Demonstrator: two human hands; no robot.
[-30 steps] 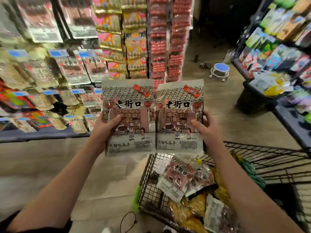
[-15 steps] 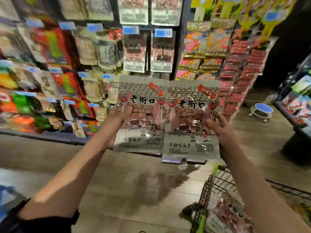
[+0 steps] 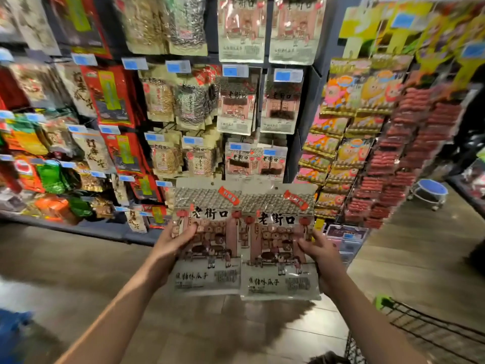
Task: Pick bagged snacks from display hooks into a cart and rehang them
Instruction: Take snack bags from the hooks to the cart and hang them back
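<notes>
I hold up two matching snack bags side by side, each printed with a grey tiled roof, a shop front and black characters. My left hand [image 3: 174,244] grips the left bag [image 3: 210,274] by its left edge, thumb on the front. My right hand [image 3: 319,248] grips the right bag [image 3: 278,282] by its right edge. Both bags hang just below a row of identical bags on display hooks [image 3: 254,164], with more of the same above [image 3: 237,106]. The black wire cart [image 3: 420,334] shows only its corner at the lower right.
The hook wall is packed with other snack bags and blue price tags [image 3: 133,63]. Strips of red sausages [image 3: 401,156] hang to the right. A blue round stool [image 3: 430,189] stands on the wooden floor beyond. A low dark shelf edge [image 3: 78,227] runs under the display.
My view has swung left and up, away from the cart and onto the hook wall. Both hands have carried the two bags closer to the matching hanging bags.
</notes>
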